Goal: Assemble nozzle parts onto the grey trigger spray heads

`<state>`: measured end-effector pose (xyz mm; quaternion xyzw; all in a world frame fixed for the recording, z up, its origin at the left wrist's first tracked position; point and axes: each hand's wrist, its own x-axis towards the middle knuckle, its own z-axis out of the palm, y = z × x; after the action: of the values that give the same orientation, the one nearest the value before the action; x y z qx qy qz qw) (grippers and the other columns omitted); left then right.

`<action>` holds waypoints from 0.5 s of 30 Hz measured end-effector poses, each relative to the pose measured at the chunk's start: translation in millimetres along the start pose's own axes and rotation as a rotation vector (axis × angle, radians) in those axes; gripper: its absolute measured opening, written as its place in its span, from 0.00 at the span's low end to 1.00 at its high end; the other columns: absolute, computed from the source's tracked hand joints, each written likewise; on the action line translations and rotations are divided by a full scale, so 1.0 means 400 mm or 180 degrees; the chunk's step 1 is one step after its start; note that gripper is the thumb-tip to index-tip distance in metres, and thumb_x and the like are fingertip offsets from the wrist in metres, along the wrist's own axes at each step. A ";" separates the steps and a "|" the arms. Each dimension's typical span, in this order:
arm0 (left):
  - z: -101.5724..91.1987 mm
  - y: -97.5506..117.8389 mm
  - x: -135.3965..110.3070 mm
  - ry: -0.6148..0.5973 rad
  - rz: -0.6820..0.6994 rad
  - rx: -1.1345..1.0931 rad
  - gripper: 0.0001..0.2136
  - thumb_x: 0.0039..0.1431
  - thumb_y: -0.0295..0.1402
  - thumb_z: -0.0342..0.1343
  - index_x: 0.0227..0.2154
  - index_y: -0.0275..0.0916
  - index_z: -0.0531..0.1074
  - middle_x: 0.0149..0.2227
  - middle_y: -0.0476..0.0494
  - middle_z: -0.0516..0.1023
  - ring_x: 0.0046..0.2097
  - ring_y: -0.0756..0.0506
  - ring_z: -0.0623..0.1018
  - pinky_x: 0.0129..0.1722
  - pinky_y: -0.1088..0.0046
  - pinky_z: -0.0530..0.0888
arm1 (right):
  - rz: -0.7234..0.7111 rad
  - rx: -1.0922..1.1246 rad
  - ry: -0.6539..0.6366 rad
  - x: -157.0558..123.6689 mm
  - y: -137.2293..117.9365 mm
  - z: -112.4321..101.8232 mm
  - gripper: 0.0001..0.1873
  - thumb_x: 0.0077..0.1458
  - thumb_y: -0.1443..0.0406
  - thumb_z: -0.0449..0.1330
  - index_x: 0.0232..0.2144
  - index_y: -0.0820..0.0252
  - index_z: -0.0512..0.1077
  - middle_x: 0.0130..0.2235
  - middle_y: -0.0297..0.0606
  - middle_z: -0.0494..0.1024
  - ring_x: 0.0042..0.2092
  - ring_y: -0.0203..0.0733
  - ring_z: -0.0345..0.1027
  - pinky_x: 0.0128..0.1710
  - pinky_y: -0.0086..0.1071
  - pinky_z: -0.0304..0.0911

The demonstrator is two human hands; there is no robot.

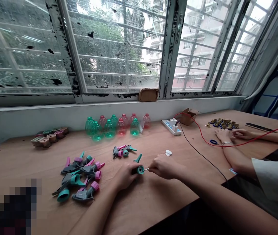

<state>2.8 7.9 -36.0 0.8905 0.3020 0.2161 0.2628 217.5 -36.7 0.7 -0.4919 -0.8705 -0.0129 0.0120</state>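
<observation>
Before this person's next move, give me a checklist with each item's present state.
1. Left hand gripping the teal-collared spray trigger head: ok.
2. Right hand holding the thin rod: ok, pinched in the fingers.
3. Rod seated inside the collar: cannot tell; it points at the opening, but its tip is too small to judge.
4. Left forearm clear of the loose spray trigger heads: cannot tell; the nearest one lies close beside it.
5. Black cable clear of the right hand: ok.
6. Co-worker's hands apart from this work: ok.
</observation>
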 end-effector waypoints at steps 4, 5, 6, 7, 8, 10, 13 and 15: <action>-0.007 0.005 0.001 -0.0039 -0.0120 -0.0100 0.12 0.50 0.25 0.53 0.38 0.37 0.75 0.33 0.48 0.76 0.34 0.49 0.71 0.34 0.78 0.64 | -0.0018 0.0430 0.0253 -0.008 0.011 0.044 0.21 0.63 0.59 0.50 0.26 0.60 0.77 0.27 0.39 0.79 0.26 0.33 0.63 0.26 0.29 0.44; -0.007 0.006 0.001 -0.0045 -0.0134 -0.0126 0.12 0.50 0.25 0.52 0.37 0.37 0.75 0.32 0.48 0.75 0.34 0.49 0.71 0.34 0.78 0.64 | 0.0008 0.0482 0.0332 -0.012 0.008 0.050 0.20 0.63 0.59 0.50 0.27 0.60 0.77 0.27 0.38 0.79 0.26 0.33 0.63 0.26 0.29 0.44; -0.007 0.006 0.002 -0.0052 -0.0143 -0.0157 0.11 0.50 0.24 0.52 0.36 0.36 0.75 0.31 0.49 0.75 0.33 0.50 0.70 0.33 0.78 0.64 | 0.0036 0.0503 0.0410 -0.016 0.003 0.053 0.20 0.63 0.59 0.50 0.28 0.60 0.77 0.28 0.38 0.79 0.27 0.33 0.64 0.26 0.29 0.44; -0.006 0.006 0.003 -0.0053 -0.0149 -0.0194 0.10 0.49 0.24 0.52 0.35 0.36 0.75 0.30 0.49 0.74 0.33 0.50 0.70 0.33 0.79 0.64 | 0.0072 0.0495 0.0479 -0.020 -0.002 0.052 0.19 0.63 0.59 0.49 0.30 0.59 0.77 0.29 0.37 0.79 0.28 0.34 0.65 0.27 0.29 0.46; -0.005 0.006 0.004 -0.0048 -0.0153 -0.0233 0.10 0.49 0.24 0.52 0.34 0.36 0.75 0.30 0.49 0.74 0.33 0.50 0.70 0.33 0.79 0.64 | 0.0114 0.0463 0.0534 -0.024 -0.008 0.048 0.18 0.63 0.59 0.49 0.32 0.58 0.77 0.31 0.37 0.79 0.30 0.35 0.67 0.28 0.28 0.47; -0.003 0.003 0.005 -0.0005 -0.0170 -0.0306 0.11 0.48 0.23 0.52 0.35 0.35 0.75 0.30 0.49 0.74 0.33 0.50 0.71 0.33 0.78 0.65 | 0.0239 0.0343 0.0583 -0.030 -0.020 0.030 0.17 0.64 0.60 0.48 0.36 0.56 0.77 0.35 0.38 0.79 0.34 0.37 0.70 0.31 0.29 0.50; 0.001 -0.002 0.007 0.0100 -0.0195 -0.0334 0.14 0.48 0.22 0.52 0.38 0.36 0.75 0.32 0.48 0.76 0.34 0.49 0.72 0.34 0.77 0.66 | 0.0441 0.0076 0.0519 -0.033 -0.037 -0.003 0.17 0.64 0.60 0.47 0.38 0.56 0.76 0.36 0.39 0.79 0.37 0.40 0.71 0.31 0.29 0.53; 0.002 -0.003 0.008 0.0133 -0.0199 -0.0319 0.15 0.48 0.22 0.53 0.40 0.37 0.76 0.33 0.48 0.78 0.35 0.49 0.73 0.36 0.77 0.67 | 0.0479 -0.0123 0.0459 -0.033 -0.050 -0.019 0.17 0.64 0.61 0.47 0.36 0.57 0.76 0.35 0.39 0.79 0.36 0.42 0.72 0.30 0.30 0.53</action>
<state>5.0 10.8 -36.6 0.8616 0.3239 0.2413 0.3073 207.2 -58.6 7.4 -0.5538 -0.8275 -0.0642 0.0661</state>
